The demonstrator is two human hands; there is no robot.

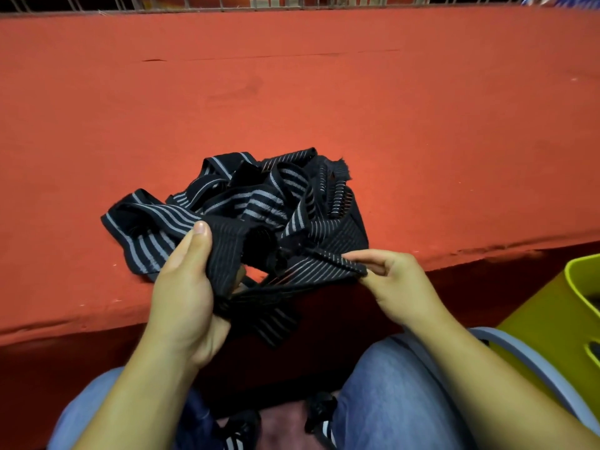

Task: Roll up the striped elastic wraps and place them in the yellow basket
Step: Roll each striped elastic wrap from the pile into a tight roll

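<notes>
Left hand [185,287] grips one wrap [227,264] at lower centre; right hand [394,280] pinches its free end taut, likely to start the roll. Remaining striped wraps [246,203] lie piled mid-frame on the red table [292,92]; yellow basket [558,306] waits lower right, within reach.

Two hands, left hand [181,287] and right hand [401,282], are showing at lower centre; one yellow basket [548,323] is sitting at lower right; striped wraps [253,203] are lying mid-frame in one heap, too tangled to count.
</notes>
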